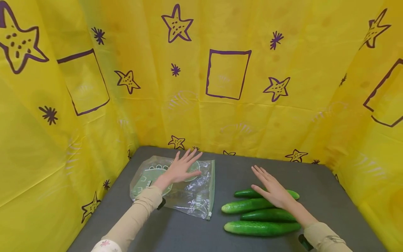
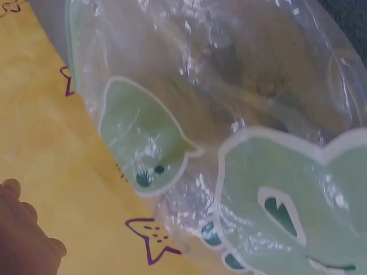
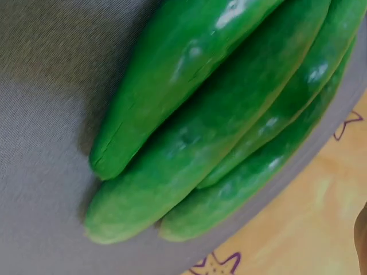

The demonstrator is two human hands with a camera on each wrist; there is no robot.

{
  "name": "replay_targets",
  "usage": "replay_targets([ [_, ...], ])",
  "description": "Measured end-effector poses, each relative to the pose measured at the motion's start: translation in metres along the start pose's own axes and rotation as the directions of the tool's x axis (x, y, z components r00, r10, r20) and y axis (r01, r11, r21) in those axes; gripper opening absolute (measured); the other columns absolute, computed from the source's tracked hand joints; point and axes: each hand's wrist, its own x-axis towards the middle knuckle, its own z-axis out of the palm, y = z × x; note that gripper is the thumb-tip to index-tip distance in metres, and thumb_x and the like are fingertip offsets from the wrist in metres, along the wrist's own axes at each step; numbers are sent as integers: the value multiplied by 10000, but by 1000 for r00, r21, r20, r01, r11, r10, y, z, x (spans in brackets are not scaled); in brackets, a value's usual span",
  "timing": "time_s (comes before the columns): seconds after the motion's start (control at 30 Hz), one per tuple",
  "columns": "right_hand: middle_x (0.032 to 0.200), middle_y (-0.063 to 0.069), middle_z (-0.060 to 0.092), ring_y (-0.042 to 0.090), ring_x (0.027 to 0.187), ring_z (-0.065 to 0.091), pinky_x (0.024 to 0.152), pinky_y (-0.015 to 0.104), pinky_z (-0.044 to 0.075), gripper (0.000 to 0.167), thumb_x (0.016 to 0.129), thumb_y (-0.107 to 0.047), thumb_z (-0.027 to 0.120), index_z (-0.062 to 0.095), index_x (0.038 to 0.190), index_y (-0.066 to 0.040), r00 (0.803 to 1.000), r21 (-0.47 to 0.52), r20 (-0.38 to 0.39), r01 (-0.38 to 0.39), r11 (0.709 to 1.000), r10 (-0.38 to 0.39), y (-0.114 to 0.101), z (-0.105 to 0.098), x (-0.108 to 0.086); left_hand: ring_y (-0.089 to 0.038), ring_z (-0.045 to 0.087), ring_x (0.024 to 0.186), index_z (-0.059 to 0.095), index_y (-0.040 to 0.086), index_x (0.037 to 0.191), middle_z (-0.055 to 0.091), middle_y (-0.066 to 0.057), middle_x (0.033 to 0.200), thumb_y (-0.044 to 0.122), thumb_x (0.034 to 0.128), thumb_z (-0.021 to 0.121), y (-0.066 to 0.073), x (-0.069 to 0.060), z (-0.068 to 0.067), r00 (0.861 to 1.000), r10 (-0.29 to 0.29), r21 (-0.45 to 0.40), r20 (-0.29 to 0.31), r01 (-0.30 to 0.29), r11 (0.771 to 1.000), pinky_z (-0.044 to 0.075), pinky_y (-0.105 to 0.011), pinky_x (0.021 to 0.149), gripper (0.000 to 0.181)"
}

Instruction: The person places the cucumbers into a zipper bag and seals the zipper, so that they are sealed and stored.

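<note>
A clear zip bag (image 1: pixel 189 201) with green cartoon prints lies flat on the left of the dark table. My left hand (image 1: pixel 180 168) hovers over it, fingers straight and spread, holding nothing. Several green cucumbers (image 1: pixel 261 228) lie side by side on the right, roughly parallel. Above the farther ones is my right hand (image 1: pixel 273 189), its fingers extended and nothing in its grasp. The left wrist view shows the bag's printed film (image 2: pixel 143 134) close up, with fingertips (image 2: pixel 28 215) at the lower left. Cucumbers (image 3: pixel 189 143) fill the right wrist view.
The grey-black table (image 1: pixel 189 234) is enclosed at the back and both sides by yellow cloth (image 1: pixel 226 119) with purple stars and squares. The bag's green zip edge (image 1: pixel 212 189) faces the cucumbers, with a strip of tabletop between them.
</note>
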Motion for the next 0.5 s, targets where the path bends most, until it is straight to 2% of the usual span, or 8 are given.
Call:
replay_targets([
  [0.17, 1591, 46, 194, 374, 1446, 177, 1116, 644, 216, 662, 965, -436, 497, 177, 1518, -261, 1000, 9, 6, 22, 1000, -22, -8, 10, 6, -283, 101, 1479, 116, 307, 1523, 80, 2, 1607, 603, 906, 476, 5, 1, 7, 999, 37, -14, 1, -37, 999, 26, -627, 1175, 774],
  [0.33, 1584, 31, 215, 343, 1449, 194, 1119, 640, 239, 656, 963, -454, 490, 202, 1514, -243, 999, 33, 41, 30, 999, -32, -20, 23, 12, -278, 117, 1477, 146, 272, 1525, 132, -20, 1602, 577, 908, 500, 12, 3, 16, 999, 47, -94, 26, -44, 995, 33, -585, 1194, 774],
  [0.5, 1581, 22, 222, 322, 1450, 208, 1121, 622, 261, 648, 967, -477, 464, 215, 1511, -227, 996, 66, 92, 13, 998, -20, -31, 37, 18, -297, 157, 1466, 200, 252, 1517, 195, -38, 1587, 565, 905, 516, 17, 3, 28, 997, 56, -155, 43, -49, 987, 109, -589, 1187, 757],
])
